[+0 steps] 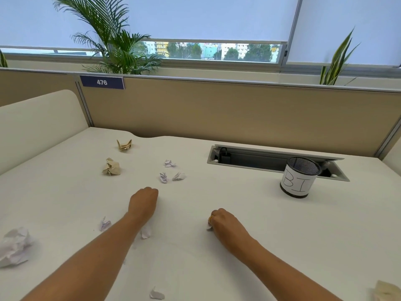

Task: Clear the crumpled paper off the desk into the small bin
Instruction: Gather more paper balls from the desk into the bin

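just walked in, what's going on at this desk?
A person is clearing crumpled paper off a white desk into a small mesh bin at the right. The right hand is closed on a small white scrap. The left hand rests fisted on the desk; whether it holds anything is unclear. Many scraps remain, including a tan ball and a large white wad.

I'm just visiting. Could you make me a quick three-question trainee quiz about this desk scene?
1. True or false: the black mesh bin with a white paper label stands to the right of both hands.
2. Which hand closes on a small white paper scrap? A) left hand B) right hand
3. Fill in: the two crumpled balls at far left, and, are ___ coloured.

Key: 1 true; 2 B; 3 tan.
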